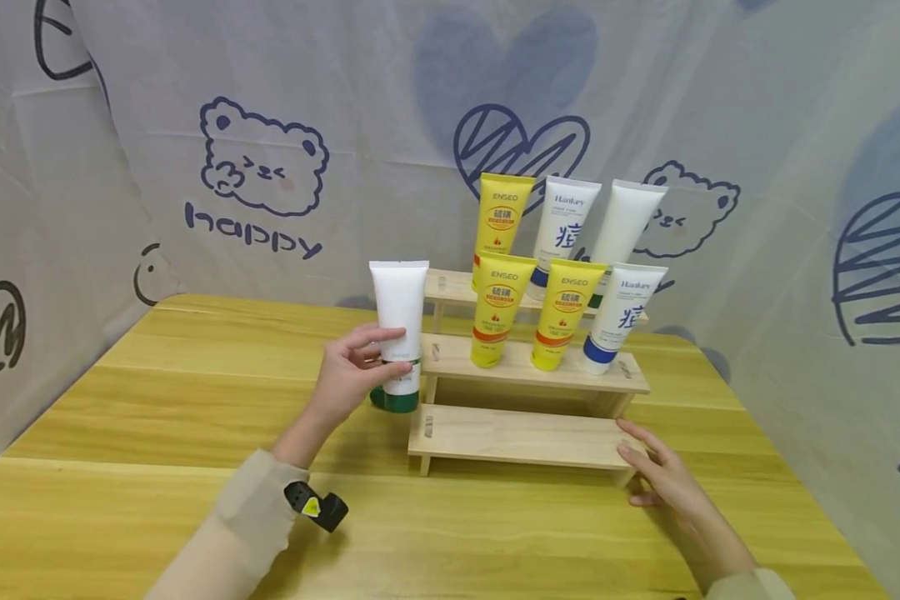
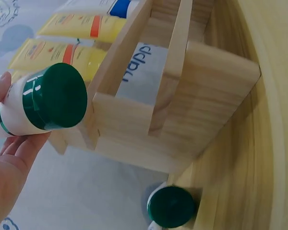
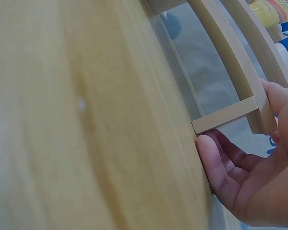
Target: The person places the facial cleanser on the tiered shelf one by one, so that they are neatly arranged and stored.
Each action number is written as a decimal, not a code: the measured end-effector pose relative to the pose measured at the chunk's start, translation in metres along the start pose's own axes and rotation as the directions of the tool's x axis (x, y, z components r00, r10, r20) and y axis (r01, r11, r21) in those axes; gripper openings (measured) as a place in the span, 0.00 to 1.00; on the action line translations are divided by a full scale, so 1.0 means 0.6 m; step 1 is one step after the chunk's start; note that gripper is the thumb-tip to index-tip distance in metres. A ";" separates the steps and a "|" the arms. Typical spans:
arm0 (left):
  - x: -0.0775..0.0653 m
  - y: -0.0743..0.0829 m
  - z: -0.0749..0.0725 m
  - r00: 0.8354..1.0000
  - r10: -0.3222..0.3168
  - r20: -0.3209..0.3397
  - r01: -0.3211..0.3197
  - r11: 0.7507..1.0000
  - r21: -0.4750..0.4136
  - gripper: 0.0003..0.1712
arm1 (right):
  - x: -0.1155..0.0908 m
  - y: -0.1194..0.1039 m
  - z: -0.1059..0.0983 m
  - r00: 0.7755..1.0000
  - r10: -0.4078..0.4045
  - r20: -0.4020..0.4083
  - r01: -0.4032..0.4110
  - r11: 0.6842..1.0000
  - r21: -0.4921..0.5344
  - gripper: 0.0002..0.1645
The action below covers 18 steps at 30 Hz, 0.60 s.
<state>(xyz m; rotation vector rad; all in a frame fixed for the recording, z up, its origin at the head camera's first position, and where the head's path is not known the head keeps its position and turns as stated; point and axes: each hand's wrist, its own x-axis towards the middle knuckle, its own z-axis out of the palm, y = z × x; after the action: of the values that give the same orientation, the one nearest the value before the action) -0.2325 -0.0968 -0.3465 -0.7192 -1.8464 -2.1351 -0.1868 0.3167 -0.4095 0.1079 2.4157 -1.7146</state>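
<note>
In the head view my left hand [image 1: 356, 371] holds a white squeeze tube [image 1: 401, 304] by its lower half, with its green cap [image 2: 62, 96] down, just left of a three-step wooden display stand [image 1: 525, 435]. The thumb lies across the tube's front. At the stand's lowest step, my right hand [image 1: 667, 475] grips the right end, with fingers around the board's end and its leg [image 3: 225, 115]. Two yellow tubes [image 1: 500, 308] and a white tube with a blue cap [image 1: 622, 317] stand on the middle step.
The top step holds a yellow tube [image 1: 504, 217], a blue-capped white tube [image 1: 566, 225] and a green-capped white tube [image 1: 630, 221]. Another green cap [image 2: 171, 206] shows low beyond the stand in the left wrist view. A printed cloth [image 1: 390, 125] hangs behind the wooden table [image 1: 157, 400].
</note>
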 end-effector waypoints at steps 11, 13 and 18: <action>-0.006 0.002 0.038 0.997 0.054 0.059 -0.053 0.998 -0.019 0.21 | -0.002 -0.003 0.000 1.000 -0.002 0.002 0.002 1.000 0.002 0.35; -0.006 0.003 0.046 0.996 0.058 0.071 -0.057 0.998 -0.017 0.20 | -0.002 -0.003 0.001 1.000 -0.007 0.003 0.007 1.000 0.000 0.35; -0.006 0.008 0.069 0.995 0.052 0.087 -0.050 0.998 -0.028 0.19 | -0.003 -0.003 0.000 1.000 -0.015 0.009 0.015 1.000 -0.005 0.35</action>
<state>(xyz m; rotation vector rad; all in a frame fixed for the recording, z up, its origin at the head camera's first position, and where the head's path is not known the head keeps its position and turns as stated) -0.2185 -0.0580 -0.3408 -0.8692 -1.8262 -2.1306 -0.1851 0.3162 -0.4076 0.0810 2.4210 -1.7110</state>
